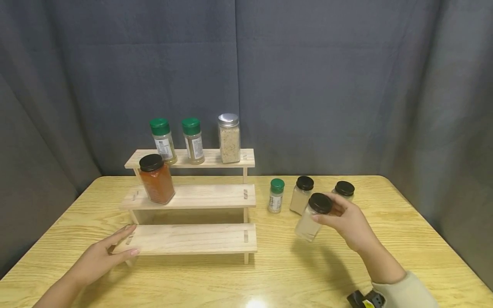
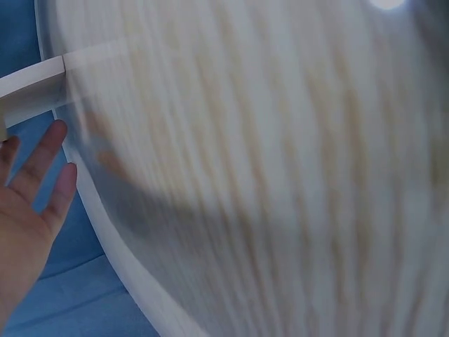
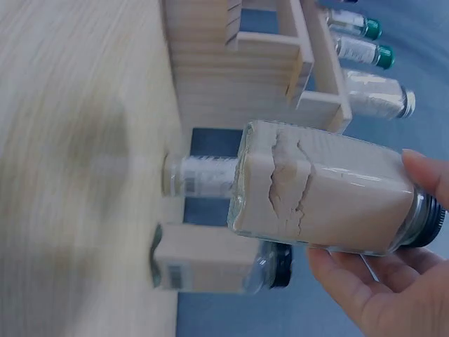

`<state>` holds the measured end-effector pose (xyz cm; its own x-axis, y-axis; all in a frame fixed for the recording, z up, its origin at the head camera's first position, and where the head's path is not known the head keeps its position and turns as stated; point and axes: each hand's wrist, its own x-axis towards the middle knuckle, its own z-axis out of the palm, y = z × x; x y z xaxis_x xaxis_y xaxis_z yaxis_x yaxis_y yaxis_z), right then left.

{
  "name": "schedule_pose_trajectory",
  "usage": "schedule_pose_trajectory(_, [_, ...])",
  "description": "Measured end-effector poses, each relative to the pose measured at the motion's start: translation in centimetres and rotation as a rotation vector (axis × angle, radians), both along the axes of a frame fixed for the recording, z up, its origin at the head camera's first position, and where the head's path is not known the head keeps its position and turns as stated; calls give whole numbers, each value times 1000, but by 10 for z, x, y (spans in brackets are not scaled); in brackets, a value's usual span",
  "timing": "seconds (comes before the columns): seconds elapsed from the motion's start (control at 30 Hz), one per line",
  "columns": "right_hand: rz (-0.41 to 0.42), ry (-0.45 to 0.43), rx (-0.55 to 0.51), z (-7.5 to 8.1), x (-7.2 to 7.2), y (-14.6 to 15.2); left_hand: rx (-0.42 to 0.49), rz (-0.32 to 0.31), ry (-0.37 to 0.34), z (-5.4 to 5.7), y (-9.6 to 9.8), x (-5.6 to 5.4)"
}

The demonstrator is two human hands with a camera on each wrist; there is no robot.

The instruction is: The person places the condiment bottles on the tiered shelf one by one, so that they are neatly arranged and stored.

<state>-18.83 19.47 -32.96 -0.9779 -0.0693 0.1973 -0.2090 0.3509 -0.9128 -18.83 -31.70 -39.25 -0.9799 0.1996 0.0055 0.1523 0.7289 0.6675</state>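
Observation:
My right hand (image 1: 348, 220) grips a square glass jar (image 3: 330, 193) of pale powder by its upper part, just below the black lid (image 1: 320, 203). The jar is tilted and raised off the table. The powder inside shows cracks in the right wrist view. My left hand (image 1: 96, 259) is at the left end of the lowest tier of a three-tier wooden rack (image 1: 192, 239), its fingers extended along that end. A black-lidded jar of orange-red powder (image 1: 158, 184) stands on the middle tier. Two green-capped bottles (image 1: 163, 145) and a silver-lidded jar (image 1: 230, 143) stand on the top tier.
Right of the rack on the wooden table (image 1: 277, 278) stand a small green-capped bottle (image 1: 275, 199) and a black-lidded jar of beige powder (image 1: 300, 199). Another black-lidded jar (image 1: 344, 188) is partly hidden behind my right hand. A dark curtain (image 1: 308, 85) hangs behind the table.

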Motion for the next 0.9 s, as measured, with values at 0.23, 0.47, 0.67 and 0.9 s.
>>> schedule_pose_trajectory(0.23, [60,35,-66,13,1,-14,-47,9,-6,3,-1,-2])
schedule_pose_trajectory(0.47, [107,36,-72,25,1,-30,-38,23,-33,4,-3,-1])
schedule_pose_trajectory(0.67, [142,31,-87,33,1,-44,-16,32,-23,0,-3,1])
schedule_pose_trajectory(0.9, [175,12,-94,40,-4,-57,-24,18,0,-1,1,1])
